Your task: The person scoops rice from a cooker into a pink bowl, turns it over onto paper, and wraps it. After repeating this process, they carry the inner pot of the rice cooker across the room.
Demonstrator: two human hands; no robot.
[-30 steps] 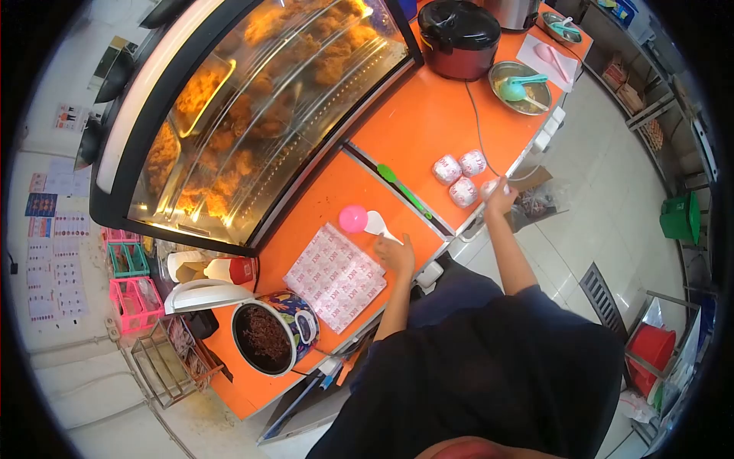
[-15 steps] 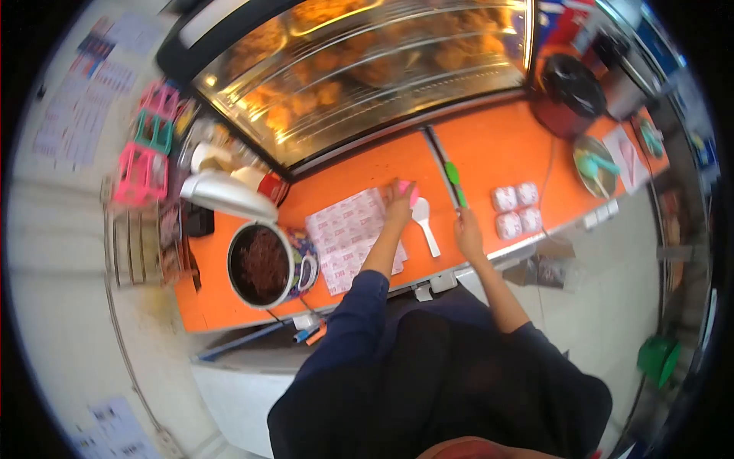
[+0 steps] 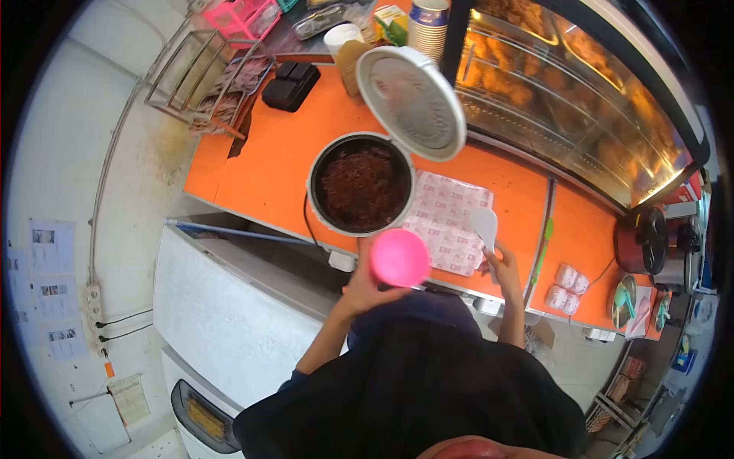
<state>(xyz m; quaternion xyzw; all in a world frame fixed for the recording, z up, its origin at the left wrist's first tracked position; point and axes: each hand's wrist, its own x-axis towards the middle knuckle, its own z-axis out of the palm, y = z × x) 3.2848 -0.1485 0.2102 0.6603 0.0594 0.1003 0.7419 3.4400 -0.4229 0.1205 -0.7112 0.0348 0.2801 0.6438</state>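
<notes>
My left hand [image 3: 361,284] is wrapped round a pink cup [image 3: 400,258], just in front of the open rice cooker. Dark reddish-brown food [image 3: 362,187] fills much of the cooker's pot, and its lid [image 3: 413,103] stands raised behind. In my right hand [image 3: 505,269] is the handle of a white paddle [image 3: 484,227], whose blade lies over the right side of the printed wrapping papers [image 3: 447,222]. The papers rest on the orange counter [image 3: 283,164] beside the cooker.
A lit glass cabinet [image 3: 543,84] with fried food stands behind. Several wrapped bundles [image 3: 567,289] and a green-handled tool [image 3: 543,249] lie to the right. Black boxes [image 3: 290,86], stacked paper cups [image 3: 428,30] and a wire rack [image 3: 206,76] are at the back left.
The view has turned toward the cooker. My left hand has brought the pink cup over beside it. My right hand has left the green-handled tool and taken hold of the white paddle.
</notes>
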